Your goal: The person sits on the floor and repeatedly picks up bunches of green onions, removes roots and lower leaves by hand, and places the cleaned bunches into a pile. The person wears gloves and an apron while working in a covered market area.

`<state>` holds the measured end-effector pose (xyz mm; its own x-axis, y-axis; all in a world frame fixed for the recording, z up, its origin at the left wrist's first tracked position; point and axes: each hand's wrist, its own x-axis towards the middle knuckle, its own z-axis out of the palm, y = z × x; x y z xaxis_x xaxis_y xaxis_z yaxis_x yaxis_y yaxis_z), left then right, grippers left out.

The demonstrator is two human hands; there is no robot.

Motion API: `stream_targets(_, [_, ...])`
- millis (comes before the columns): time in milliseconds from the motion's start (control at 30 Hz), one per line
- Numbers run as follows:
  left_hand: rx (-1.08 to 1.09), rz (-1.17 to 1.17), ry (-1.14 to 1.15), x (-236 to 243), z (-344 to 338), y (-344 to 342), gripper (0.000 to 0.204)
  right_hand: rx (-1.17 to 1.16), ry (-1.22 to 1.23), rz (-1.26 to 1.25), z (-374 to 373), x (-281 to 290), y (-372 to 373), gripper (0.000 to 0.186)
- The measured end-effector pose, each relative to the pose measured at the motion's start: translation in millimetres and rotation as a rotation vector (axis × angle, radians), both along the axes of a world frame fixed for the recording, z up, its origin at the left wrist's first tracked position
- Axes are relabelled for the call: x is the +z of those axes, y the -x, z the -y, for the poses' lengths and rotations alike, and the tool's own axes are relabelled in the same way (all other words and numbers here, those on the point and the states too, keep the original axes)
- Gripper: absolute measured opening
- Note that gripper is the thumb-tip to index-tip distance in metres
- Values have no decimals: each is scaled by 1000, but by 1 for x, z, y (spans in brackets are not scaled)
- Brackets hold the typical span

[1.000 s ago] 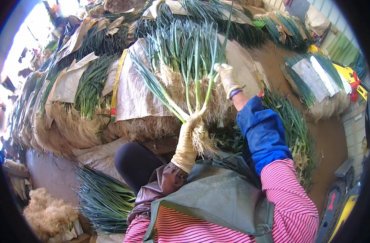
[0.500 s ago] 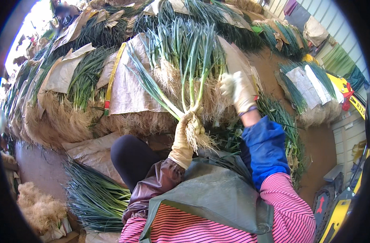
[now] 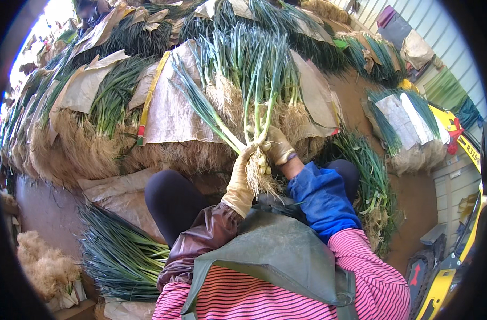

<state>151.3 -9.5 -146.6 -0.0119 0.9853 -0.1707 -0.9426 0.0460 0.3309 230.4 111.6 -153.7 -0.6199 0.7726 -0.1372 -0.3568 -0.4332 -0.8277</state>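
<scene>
Head camera view: you sat with your gloved left hand point(image 3: 241, 178) in front of you, its grip wrapped around the base of a small bunch of green onions point(image 3: 259, 160). The bunch was upright above your lap, its stalks fanned up and outward, its pale roots hanging beside your glove. Your gloved right hand point(image 3: 279, 146) was just to the right, touching the lower stalks; part of its grip was hidden behind them, so whether it was pinching one cannot be told.

Your left forearm wore a brown sleeve cover point(image 3: 203, 237), your right a blue sleeve cover point(image 3: 326, 200), and a dark green apron point(image 3: 278, 256) lay over your striped top point(image 3: 368, 253). Beyond your hands stood a big stack of onions point(image 3: 113, 96), partly draped with a tan sheet point(image 3: 179, 117), roots facing you. Another heap of onions point(image 3: 118, 256) lay at lower left, near a tan clump of roots point(image 3: 43, 261). To your right, loose onions point(image 3: 363, 170) lay on the brown floor point(image 3: 414, 208), with a yellow machine part point(image 3: 438, 290) at the far edge
</scene>
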Motion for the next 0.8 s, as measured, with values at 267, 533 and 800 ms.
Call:
stream_targets(267, [-5,10,18,0,-13,-4,50,-96,312,151,19,-85,-22,20])
stream_targets(533, [91,-11,63,-7,-14,-5,42,107,-467,980,-28,-24,-50,20])
stream_targets(800, [97,-162,125,-11,-20,-15,28,-72,-820,1343,-76,56,-17,49])
